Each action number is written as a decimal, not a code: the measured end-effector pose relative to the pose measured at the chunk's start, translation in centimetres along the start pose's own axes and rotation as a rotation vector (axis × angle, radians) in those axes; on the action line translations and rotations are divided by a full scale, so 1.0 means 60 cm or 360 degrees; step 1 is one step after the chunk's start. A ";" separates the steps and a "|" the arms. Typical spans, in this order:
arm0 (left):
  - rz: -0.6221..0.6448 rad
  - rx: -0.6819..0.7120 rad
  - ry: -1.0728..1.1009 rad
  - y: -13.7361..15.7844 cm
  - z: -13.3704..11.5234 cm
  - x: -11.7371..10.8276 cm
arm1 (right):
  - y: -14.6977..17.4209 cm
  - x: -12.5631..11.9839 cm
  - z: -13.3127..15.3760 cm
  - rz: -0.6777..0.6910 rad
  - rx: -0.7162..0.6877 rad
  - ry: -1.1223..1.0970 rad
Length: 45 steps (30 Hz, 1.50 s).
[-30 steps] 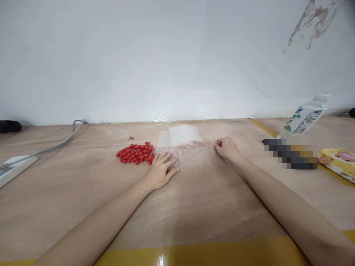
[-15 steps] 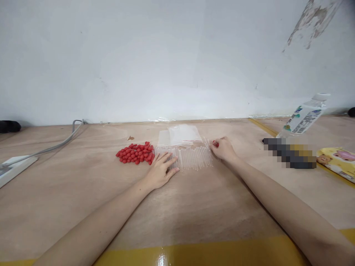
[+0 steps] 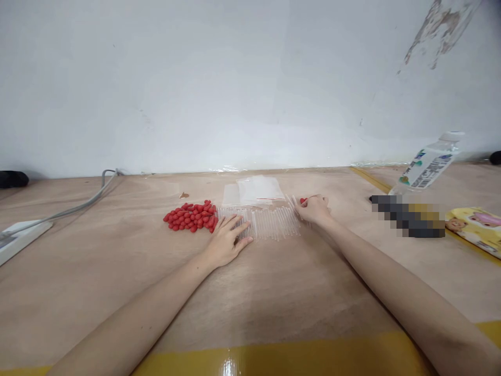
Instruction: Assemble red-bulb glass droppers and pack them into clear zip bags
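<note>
- Tubes [image 3: 274, 223]: clear, thin, laid side by side in a row on the table [image 3: 274, 292], partly beneath the left hand and reaching to the right hand.
- Left hand [image 3: 227, 244]: palm down, fingers spread over the left part of the row.
- Right hand [image 3: 315, 210]: at the row's right end, fingers bent together; whether they pinch anything cannot be told.
- Red piece [image 3: 303, 200]: showing just beyond the right hand's fingers, partly hidden by them.
- Slanting tubes [image 3: 291, 200]: at the upper right of the row, beside the right fingertips.
- Red bulbs [image 3: 191, 217]: heaped just left of the left hand and of the row.
- Sheets [image 3: 260, 189]: pale, thin, overlapping, behind the row; a red line marks the front edge.
- Brown scrap [image 3: 184, 195]: behind the bulbs.
- Right side: a dark object [image 3: 407, 222], blurred by pixels; a bottle [image 3: 426, 164] behind it, white-capped and slanted in view; a yellow packet [image 3: 475, 230].
- Left side: a white block [image 3: 27, 237] with a grey cable [image 3: 78, 207] running toward the wall [image 3: 235, 94].
- Near edge: yellow tape [image 3: 274, 360].
</note>
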<state>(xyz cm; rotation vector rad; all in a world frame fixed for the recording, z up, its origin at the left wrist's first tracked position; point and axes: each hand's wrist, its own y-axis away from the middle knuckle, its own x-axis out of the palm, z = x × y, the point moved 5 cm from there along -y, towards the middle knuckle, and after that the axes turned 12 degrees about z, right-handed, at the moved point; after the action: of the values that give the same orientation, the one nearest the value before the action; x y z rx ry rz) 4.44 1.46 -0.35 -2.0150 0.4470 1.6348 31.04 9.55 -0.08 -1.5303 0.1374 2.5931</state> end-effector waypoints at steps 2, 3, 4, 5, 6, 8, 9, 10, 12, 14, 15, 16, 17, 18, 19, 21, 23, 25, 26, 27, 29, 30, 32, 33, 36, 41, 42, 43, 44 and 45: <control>-0.0018 -0.0015 -0.0022 0.001 -0.003 -0.002 | 0.003 -0.012 0.005 -0.0059 -0.0023 -0.0024; -0.0045 -0.0025 -0.0043 0.001 -0.005 -0.005 | 0.006 -0.017 0.011 -0.0087 -0.0064 -0.0027; -0.0086 -0.0037 -0.0071 0.002 -0.008 -0.009 | 0.010 -0.020 0.019 -0.0106 -0.0124 -0.0035; -0.0135 -0.0051 -0.0105 0.002 -0.010 -0.014 | 0.016 -0.022 0.028 -0.0112 -0.0202 -0.0062; -0.0191 -0.0073 -0.0143 0.003 -0.010 -0.021 | 0.023 -0.020 0.037 -0.0100 -0.0304 -0.0110; -0.0286 -0.0151 -0.0222 0.004 -0.005 -0.039 | 0.043 -0.010 0.057 -0.0042 -0.0584 -0.0230; -0.0317 -0.0212 -0.0259 0.005 0.002 -0.049 | 0.055 -0.004 0.066 -0.0026 -0.0742 -0.0274; -0.0337 -0.0282 -0.0290 0.005 0.011 -0.060 | 0.069 0.003 0.074 -0.0028 -0.0904 -0.0280; -0.0351 -0.0427 -0.0326 0.007 0.038 -0.083 | 0.098 0.014 0.083 -0.0095 -0.1188 -0.0180; -0.0344 -0.0569 -0.0323 0.010 0.068 -0.103 | 0.123 0.024 0.083 -0.0174 -0.1391 -0.0005; -0.0338 -0.0639 -0.0321 0.012 0.083 -0.110 | 0.132 0.027 0.082 -0.0197 -0.1458 0.0075; -0.0334 -0.0703 -0.0328 0.014 0.096 -0.116 | 0.138 0.030 0.079 -0.0213 -0.1500 0.0132; -0.0326 -0.0755 -0.0338 0.016 0.106 -0.120 | 0.142 0.031 0.077 -0.0234 -0.1518 0.0159; -0.0314 -0.0797 -0.0346 0.018 0.115 -0.122 | 0.145 0.030 0.074 -0.0258 -0.1518 0.0158; -0.0295 -0.0823 -0.0352 0.019 0.121 -0.122 | 0.146 0.029 0.072 -0.0279 -0.1511 0.0139; -0.0250 -0.0845 -0.0358 0.019 0.127 -0.119 | 0.146 0.028 0.071 -0.0311 -0.1502 0.0069; -0.0232 -0.0843 -0.0369 0.019 0.129 -0.115 | 0.146 0.029 0.073 -0.0312 -0.1510 0.0015; -0.0236 -0.0825 -0.0370 0.018 0.130 -0.113 | 0.146 0.032 0.076 -0.0292 -0.1515 0.0002; -0.0245 -0.0816 -0.0362 0.018 0.130 -0.112 | 0.146 0.034 0.077 -0.0279 -0.1519 0.0010; -0.0253 -0.0811 -0.0354 0.018 0.130 -0.112 | 0.146 0.036 0.077 -0.0266 -0.1528 0.0024; -0.0256 -0.0817 -0.0341 0.019 0.132 -0.110 | 0.146 0.039 0.077 -0.0251 -0.1550 0.0051; -0.0253 -0.0826 -0.0339 0.019 0.133 -0.109 | 0.145 0.039 0.077 -0.0252 -0.1558 0.0061; -0.0235 -0.0836 -0.0336 0.018 0.133 -0.105 | 0.144 0.040 0.075 -0.0262 -0.1564 0.0076; -0.0230 -0.0837 -0.0331 0.018 0.133 -0.104 | 0.144 0.041 0.074 -0.0267 -0.1566 0.0080; -0.0219 -0.0846 -0.0304 0.017 0.129 -0.108 | 0.141 0.044 0.071 -0.0294 -0.1572 0.0079; -0.0195 -0.0861 -0.0170 0.023 0.108 -0.152 | 0.139 0.044 0.068 -0.0364 -0.1562 0.0045; -0.0215 -0.0845 -0.0117 0.024 0.101 -0.161 | 0.140 0.043 0.070 -0.0352 -0.1568 0.0020; -0.0247 -0.0810 -0.0035 0.025 0.094 -0.165 | 0.141 0.041 0.071 -0.0340 -0.1569 -0.0021; -0.0280 -0.0752 0.0082 0.024 0.085 -0.164 | 0.143 0.038 0.073 -0.0332 -0.1565 -0.0070; -0.0317 -0.0676 0.0228 0.022 0.076 -0.158 | 0.146 0.036 0.075 -0.0328 -0.1557 -0.0117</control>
<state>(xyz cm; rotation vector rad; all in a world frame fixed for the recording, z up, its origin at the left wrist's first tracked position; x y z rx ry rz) -2.09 2.40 7.92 -2.4042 -0.0639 1.5639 24.79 1.68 0.33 -1.5012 -1.3890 2.6308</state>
